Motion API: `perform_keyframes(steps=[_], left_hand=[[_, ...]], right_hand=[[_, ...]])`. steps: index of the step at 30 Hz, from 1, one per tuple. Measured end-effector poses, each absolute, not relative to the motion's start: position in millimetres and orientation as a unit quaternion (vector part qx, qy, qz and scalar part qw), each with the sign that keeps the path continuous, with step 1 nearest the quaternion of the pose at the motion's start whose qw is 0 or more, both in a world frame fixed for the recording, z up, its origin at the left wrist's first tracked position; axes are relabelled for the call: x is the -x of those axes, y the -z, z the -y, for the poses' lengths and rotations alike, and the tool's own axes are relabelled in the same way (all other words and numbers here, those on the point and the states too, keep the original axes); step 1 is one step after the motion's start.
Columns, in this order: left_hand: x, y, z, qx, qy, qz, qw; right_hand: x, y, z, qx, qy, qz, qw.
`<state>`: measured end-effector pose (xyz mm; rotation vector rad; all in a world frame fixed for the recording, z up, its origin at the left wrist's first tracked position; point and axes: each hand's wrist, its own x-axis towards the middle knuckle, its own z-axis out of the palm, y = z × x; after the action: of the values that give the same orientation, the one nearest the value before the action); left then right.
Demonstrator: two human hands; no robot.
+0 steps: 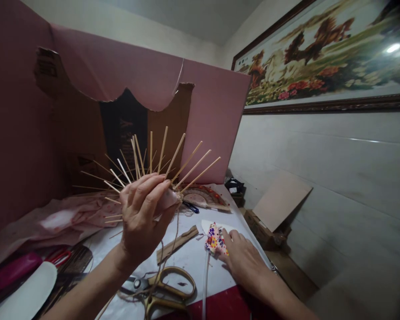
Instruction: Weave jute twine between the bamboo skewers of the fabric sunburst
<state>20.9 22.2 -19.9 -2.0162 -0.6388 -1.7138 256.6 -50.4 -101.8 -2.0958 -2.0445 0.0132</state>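
My left hand (143,218) is raised above the table, fingers closed round a small pink bundle from which several thin bamboo sticks (173,160) fan out upward and to the sides. A brown cord (173,242) hangs down from the bundle. My right hand (242,255) rests low on the white table cover (193,258), its fingers pinching a small piece of flowered cloth (215,240) with red, yellow and blue dots.
Brass-handled scissors (166,289) lie at the near edge below my left hand. A brown card strip (176,244), a blue pen (190,206) and a folded fan (206,198) lie further back. Pink cardboard (213,115) stands behind. Pink cloth (66,218) lies left. A cardboard box (270,213) sits right.
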Motion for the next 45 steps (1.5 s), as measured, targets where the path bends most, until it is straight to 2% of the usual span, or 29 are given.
perform_keyframes(steps=[1,5,6,11,14,19,45], left_hand=[[-21.2,20.0,-21.7,0.723,0.619,0.229,0.204],[-23.2,20.8,-18.6,0.720,0.630,0.226,0.183],[-23.8,21.1,-17.7,0.720,0.632,0.225,0.178],[-26.5,22.6,-14.5,0.728,0.629,0.216,0.167],[-26.0,23.7,-14.9,0.732,0.627,0.210,0.163],[-24.4,25.6,-17.2,0.742,0.621,0.205,0.146],[-25.7,26.1,-12.3,0.756,0.614,0.176,0.140]], right_hand=[[-252.0,92.1,52.3,0.687,-0.003,0.712,0.146],[-224.2,42.0,63.7,0.502,-0.061,0.738,0.447],[-216.0,30.3,65.3,0.467,-0.081,0.727,0.498],[-185.8,-4.8,51.6,0.385,-0.309,0.623,0.606],[-179.8,-11.9,36.6,0.340,-0.413,0.590,0.604],[-179.9,-12.8,25.8,0.298,-0.484,0.568,0.596],[-188.7,-6.7,23.6,0.263,-0.556,0.546,0.569]])
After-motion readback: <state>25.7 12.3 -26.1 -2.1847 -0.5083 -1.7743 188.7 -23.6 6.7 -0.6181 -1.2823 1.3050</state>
